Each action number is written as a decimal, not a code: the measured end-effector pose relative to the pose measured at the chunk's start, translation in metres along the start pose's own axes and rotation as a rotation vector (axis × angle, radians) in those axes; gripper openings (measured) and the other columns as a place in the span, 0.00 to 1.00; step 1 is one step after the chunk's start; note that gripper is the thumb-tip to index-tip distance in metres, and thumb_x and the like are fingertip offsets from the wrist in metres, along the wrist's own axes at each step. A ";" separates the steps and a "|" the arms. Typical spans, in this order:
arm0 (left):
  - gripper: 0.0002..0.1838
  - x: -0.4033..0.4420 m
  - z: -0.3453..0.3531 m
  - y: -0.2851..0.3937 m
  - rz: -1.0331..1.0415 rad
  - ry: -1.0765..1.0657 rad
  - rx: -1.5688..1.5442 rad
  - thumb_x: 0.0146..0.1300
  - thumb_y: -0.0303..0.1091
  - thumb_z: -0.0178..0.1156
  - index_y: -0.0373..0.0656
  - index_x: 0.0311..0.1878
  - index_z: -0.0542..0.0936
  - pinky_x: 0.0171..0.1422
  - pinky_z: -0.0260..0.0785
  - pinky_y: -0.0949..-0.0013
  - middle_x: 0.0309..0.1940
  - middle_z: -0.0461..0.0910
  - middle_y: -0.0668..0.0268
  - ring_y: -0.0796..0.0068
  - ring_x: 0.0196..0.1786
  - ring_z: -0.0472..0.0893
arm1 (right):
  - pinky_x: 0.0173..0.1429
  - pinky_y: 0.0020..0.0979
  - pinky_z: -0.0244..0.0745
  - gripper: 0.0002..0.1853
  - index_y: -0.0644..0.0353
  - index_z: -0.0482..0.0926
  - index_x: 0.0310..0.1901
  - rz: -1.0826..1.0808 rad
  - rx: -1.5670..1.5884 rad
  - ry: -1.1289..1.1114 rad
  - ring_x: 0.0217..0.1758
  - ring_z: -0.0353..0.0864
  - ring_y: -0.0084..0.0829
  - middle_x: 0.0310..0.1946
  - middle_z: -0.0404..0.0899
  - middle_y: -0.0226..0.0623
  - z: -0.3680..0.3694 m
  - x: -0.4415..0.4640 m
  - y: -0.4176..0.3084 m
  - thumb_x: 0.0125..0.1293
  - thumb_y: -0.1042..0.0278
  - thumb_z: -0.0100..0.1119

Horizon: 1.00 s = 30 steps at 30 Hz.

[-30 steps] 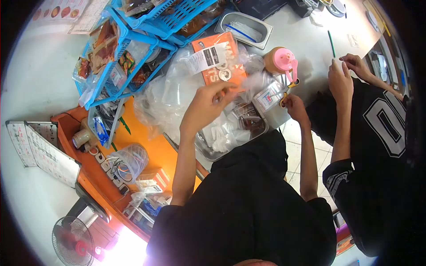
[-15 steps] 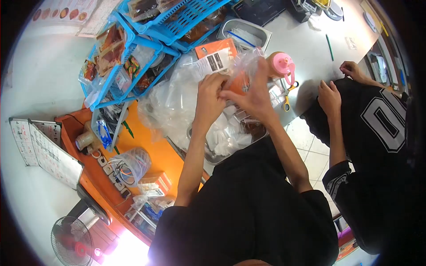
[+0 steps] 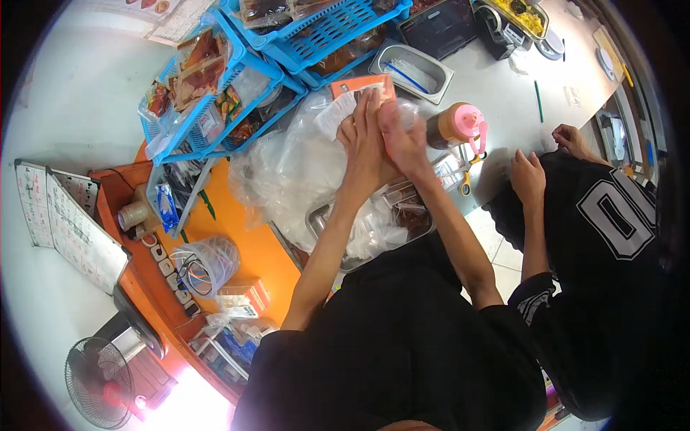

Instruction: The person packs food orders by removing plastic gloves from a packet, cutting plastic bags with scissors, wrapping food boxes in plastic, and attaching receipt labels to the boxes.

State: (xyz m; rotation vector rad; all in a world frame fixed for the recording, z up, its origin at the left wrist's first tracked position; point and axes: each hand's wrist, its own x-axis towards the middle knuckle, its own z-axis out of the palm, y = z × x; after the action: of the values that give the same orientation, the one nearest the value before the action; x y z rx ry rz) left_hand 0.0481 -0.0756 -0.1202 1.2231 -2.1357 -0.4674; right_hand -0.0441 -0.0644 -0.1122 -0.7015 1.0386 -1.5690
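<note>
My left hand [image 3: 363,147] and my right hand [image 3: 404,149] are close together, both closed on a small clear plastic bag [image 3: 406,113] with something orange in it. Fingers hide most of the bag, and my right fingers are blurred. Just beyond lies an orange and white box [image 3: 383,84]. To the left spreads a heap of clear plastic bags [image 3: 287,165]. Below my wrists is a metal tray [image 3: 314,221] with small white plastic packets [image 3: 374,233]. A bottle with a pink lid [image 3: 468,119] stands right of my right hand.
Blue stacked baskets [image 3: 215,126] hold packaged goods at the left. A metal container [image 3: 445,72] with a blue stick stands behind. Yellow-handled scissors [image 3: 466,188] lie near the bottle. A co-worker in black [image 3: 575,287] stands at the right, hands [image 3: 528,176] at the table edge.
My hands have closed together around the bag; earlier my right hand was spread, with the orange contents showing between them. The whole view has shifted slightly.
</note>
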 end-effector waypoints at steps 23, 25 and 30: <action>0.19 0.005 -0.009 -0.060 -0.317 0.022 -0.190 0.74 0.40 0.51 0.38 0.29 0.76 0.44 0.60 0.56 0.28 0.76 0.59 0.57 0.39 0.76 | 0.64 0.38 0.67 0.12 0.64 0.80 0.45 -0.443 -0.729 -0.860 0.58 0.73 0.40 0.45 0.78 0.39 0.005 -0.006 -0.038 0.66 0.64 0.62; 0.20 -0.005 -0.010 -0.063 -0.194 0.127 -0.244 0.74 0.41 0.52 0.36 0.29 0.76 0.47 0.62 0.56 0.29 0.77 0.57 0.57 0.41 0.77 | 0.64 0.36 0.68 0.13 0.63 0.78 0.48 -0.342 -0.557 -0.796 0.57 0.74 0.36 0.47 0.78 0.38 -0.002 0.000 -0.062 0.67 0.65 0.62; 0.20 -0.046 0.010 -0.074 -0.490 0.397 -0.431 0.75 0.41 0.53 0.36 0.29 0.77 0.51 0.66 0.62 0.31 0.80 0.60 0.62 0.45 0.79 | 0.60 0.32 0.71 0.19 0.62 0.76 0.55 -0.056 -0.229 -0.505 0.55 0.77 0.26 0.49 0.80 0.36 -0.038 0.040 -0.051 0.66 0.65 0.65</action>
State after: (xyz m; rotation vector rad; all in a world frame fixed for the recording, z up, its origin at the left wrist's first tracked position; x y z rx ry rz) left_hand 0.1060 -0.0734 -0.1857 1.4315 -1.3110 -0.7725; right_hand -0.1096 -0.0905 -0.0873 -1.2197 0.8257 -1.2328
